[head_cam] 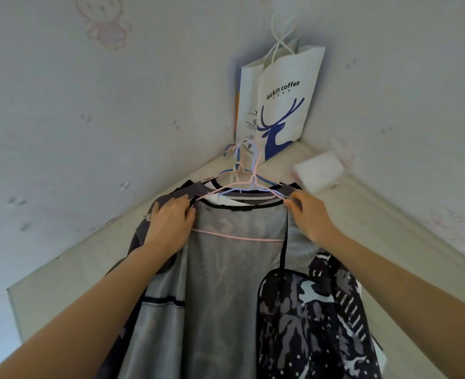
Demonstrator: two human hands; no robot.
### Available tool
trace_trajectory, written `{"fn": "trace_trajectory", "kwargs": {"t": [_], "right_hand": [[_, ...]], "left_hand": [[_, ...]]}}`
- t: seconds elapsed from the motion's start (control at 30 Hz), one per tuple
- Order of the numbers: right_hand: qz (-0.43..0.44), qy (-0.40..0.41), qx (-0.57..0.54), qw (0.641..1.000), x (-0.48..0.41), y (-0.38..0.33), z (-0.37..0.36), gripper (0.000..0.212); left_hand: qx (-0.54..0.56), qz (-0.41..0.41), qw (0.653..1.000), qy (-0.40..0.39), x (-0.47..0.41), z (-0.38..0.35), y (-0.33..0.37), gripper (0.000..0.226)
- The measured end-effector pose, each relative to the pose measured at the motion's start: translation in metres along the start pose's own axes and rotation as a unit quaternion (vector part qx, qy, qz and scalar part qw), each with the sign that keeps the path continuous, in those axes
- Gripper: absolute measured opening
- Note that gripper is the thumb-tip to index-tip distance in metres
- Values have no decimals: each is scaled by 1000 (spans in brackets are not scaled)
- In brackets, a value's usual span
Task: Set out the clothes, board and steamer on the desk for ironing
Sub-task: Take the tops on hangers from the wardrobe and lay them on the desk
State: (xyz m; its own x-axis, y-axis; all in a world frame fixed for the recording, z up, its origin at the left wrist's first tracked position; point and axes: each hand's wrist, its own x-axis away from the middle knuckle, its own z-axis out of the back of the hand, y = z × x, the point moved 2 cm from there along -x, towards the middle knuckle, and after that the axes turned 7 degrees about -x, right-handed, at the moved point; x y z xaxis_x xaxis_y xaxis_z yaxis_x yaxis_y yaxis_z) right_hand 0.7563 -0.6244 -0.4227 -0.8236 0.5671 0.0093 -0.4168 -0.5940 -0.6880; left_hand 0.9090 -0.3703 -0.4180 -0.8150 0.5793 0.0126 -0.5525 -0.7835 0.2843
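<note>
I note the jacket: thin cloth, its grey lining faintly sheened and smooth, the outer camouflage panel matt, with an open mesh layer over part of it. The pink hanger looks like thin coated wire, smooth and slightly glossy. The paper bag is matt white paper with blue print and twisted cord handles. The wallpaper looks matt and faintly patterned. The wardrobe top reads pale, smooth, dull.
</note>
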Motion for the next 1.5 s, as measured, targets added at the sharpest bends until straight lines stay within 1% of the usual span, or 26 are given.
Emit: {"fn": "trace_trajectory", "kwargs": {"t": [0.1,0.23,0.33,0.4,0.5,0.63,0.7,0.8,0.93,1.03,1.23,1.37,1.5], "right_hand": [[0,4,-4,1000,-16,-3,2,20],[25,34,8,999,-57,-23,21,23],[42,35,9,998,-93,-30,29,24],[37,26,12,999,-109,-22,21,24],[13,3,15,1000,-118,-4,-2,20],[-2,-8,26,1000,-127,19,-31,22],[-11,-11,35,999,-133,28,-41,23],[-2,-3,38,999,-146,29,-46,23],[11,3,44,999,-157,33,-51,21],[13,2,90,996,-154,46,-61,26],[14,20,195,981,-147,52,-73,30],[4,22,212,977,-137,45,-68,34],[57,-5,228,972,-106,39,-61,41]], "left_hand": [[-7,13,1000,23,-18,-4,5,21],[-18,18,993,114,-55,13,8,25],[-27,6,989,145,-84,23,12,26],[-45,2,990,134,-96,17,12,26],[-67,13,993,94,-104,-8,5,26],[-40,38,997,52,-112,-36,-3,21],[-27,48,998,42,-118,-45,-5,24],[-40,49,997,49,-128,-52,-7,33],[-62,43,996,55,-137,-62,-13,29],[-89,35,995,36,-134,-75,-14,31],[-135,11,990,28,-128,-90,-12,35],[-133,2,990,40,-122,-89,-10,39],[-116,4,993,35,-105,-89,-4,46]]}}
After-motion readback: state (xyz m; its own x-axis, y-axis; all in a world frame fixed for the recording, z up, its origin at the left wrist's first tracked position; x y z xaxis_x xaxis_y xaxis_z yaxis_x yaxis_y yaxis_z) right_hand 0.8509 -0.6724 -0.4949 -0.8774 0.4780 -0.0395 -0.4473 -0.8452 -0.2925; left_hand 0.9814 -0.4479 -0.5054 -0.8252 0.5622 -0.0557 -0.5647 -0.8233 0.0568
